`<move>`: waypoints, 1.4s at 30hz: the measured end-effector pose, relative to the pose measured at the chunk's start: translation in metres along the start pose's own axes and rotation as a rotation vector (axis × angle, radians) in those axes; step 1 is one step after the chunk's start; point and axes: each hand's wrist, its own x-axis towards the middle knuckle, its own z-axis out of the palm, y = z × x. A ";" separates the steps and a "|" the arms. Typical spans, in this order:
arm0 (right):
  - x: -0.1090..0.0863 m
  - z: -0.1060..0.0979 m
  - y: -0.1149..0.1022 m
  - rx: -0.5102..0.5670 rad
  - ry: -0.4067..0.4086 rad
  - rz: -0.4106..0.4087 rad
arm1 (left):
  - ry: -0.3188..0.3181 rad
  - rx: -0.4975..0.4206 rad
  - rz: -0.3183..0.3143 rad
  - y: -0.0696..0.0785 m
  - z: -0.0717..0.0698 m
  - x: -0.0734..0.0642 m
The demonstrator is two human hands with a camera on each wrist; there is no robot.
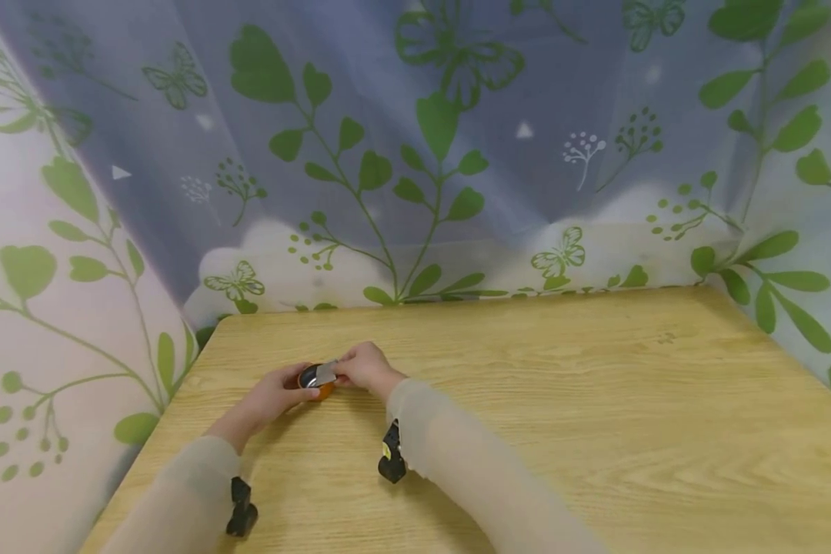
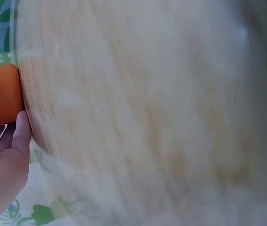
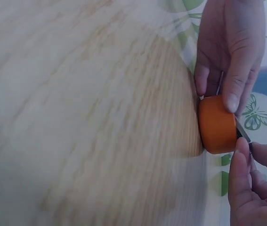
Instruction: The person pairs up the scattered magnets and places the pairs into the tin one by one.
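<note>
A short, round orange case (image 1: 324,392) with a dark, shiny top stands on the wooden table (image 1: 526,431), left of its middle. My left hand (image 1: 275,396) holds the case from the left, thumb and fingers around its side; the left wrist view shows its plain orange wall (image 2: 6,96). From the right, my right hand (image 1: 367,368) pinches a flat grey piece (image 1: 326,375) over the case's top. In the right wrist view, the right fingertips (image 3: 240,146) meet at the rim of the orange case (image 3: 216,125). The grey piece's exact kind cannot be made out.
A patterned cloth (image 1: 360,192) with green leaves and butterflies hangs behind the table's far edge and along both sides. Each sleeve carries a small black wrist camera (image 1: 391,454). The table's left edge lies close to the left forearm (image 1: 180,477).
</note>
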 end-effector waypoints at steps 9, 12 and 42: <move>0.000 -0.001 -0.004 -0.130 -0.012 -0.007 | -0.024 -0.013 0.042 0.005 0.003 -0.002; -0.002 0.001 -0.010 -0.238 -0.027 -0.058 | -0.015 -0.012 0.043 0.004 0.001 -0.003; -0.003 0.018 -0.024 -1.068 -0.041 -0.244 | -0.019 -0.025 0.071 0.001 0.001 -0.006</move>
